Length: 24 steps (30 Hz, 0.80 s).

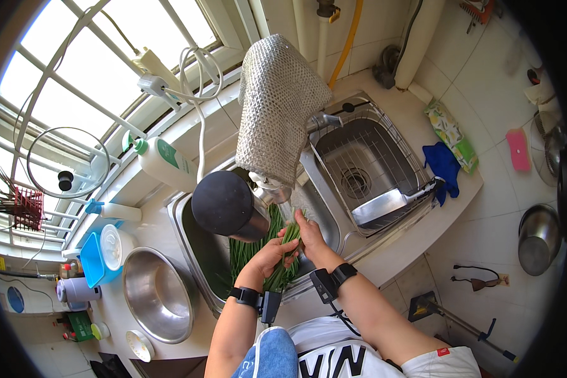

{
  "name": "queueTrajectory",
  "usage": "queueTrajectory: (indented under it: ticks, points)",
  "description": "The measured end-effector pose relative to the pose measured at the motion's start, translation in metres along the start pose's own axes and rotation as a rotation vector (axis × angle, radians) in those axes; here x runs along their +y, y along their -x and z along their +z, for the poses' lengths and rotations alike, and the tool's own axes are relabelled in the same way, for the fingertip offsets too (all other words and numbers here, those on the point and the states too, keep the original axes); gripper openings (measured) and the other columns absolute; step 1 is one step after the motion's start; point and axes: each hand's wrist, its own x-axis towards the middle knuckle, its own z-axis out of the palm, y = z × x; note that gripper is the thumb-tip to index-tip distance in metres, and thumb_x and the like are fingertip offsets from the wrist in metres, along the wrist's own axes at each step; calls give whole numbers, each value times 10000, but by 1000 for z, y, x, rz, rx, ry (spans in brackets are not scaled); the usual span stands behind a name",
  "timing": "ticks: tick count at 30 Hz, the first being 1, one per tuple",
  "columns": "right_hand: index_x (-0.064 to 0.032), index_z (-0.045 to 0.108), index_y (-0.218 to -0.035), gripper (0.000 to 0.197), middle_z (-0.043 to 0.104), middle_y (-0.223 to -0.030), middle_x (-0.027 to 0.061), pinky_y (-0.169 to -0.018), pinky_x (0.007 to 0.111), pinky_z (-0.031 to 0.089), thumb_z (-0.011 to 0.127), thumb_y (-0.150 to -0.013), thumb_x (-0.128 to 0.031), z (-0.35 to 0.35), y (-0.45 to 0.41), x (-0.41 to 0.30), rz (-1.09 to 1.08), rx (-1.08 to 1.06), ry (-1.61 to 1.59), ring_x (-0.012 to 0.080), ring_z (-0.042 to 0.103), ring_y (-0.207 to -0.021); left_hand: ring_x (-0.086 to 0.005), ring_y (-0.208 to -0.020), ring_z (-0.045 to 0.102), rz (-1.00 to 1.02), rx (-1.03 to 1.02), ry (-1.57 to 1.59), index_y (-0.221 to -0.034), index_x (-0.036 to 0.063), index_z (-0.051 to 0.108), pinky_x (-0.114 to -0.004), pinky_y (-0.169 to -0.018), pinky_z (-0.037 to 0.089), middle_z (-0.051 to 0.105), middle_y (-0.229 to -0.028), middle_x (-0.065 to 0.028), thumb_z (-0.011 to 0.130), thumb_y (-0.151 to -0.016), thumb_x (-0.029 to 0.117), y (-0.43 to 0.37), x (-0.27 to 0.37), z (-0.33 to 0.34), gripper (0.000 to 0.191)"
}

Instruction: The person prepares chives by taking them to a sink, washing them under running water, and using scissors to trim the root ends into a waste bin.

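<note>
My left hand (268, 257) is closed around a bunch of long green stalks (291, 233) that look like garlic chives. My right hand (311, 235) grips the same bunch near its cut ends, thumb uppermost. Both hands are over the left sink basin (191, 245), just below the tap (278, 193). More garlic chives (246, 257) lie in that basin under and to the left of my hands. A dark-topped cylinder (223, 203) attached by the tap hides part of them. Over the faucet hangs a silvery mesh cloth (281, 104).
The right basin (342, 141) carries a wire rack (387, 137) with a cleaver (380, 208) lying across it. A blue cloth (442, 167) is at the counter's right end. To the left stand a steel bowl (158, 295), a pump bottle (165, 160) and a blue plastic container (92, 260).
</note>
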Motion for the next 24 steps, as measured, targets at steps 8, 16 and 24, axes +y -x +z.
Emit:
queueTrajectory:
  ticks: [8, 16, 24]
  points:
    - [10, 531, -1075, 399, 621, -844, 128, -597, 327, 500, 496, -940, -363, -4, -10, 10, -68, -124, 178, 202, 621, -735, -102, -577, 455, 31, 38, 41, -968, 94, 555, -245, -515, 379, 515, -769, 3, 578, -915, 215, 4, -2, 9, 134]
    - [-62, 444, -1206, 404, 588, -1049, 144, -796, 413, 499, 429, -963, -384, -12, -22, 7, -103, -74, -346, 268, 612, -868, -95, -566, 469, 67, -34, -166, -907, 58, 555, -237, -495, 377, 525, -713, -2, 570, -918, 205, 3, -9, -8, 148]
    - [-21, 519, -1138, 366, 633, -952, 58, -685, 283, 490, 524, -929, -322, -12, -2, 12, -151, -186, 26, 139, 608, -752, -121, -616, 550, 96, -5, 5, -987, 46, 561, -253, -560, 475, 608, -811, -51, 581, -904, 138, 10, -4, -3, 125]
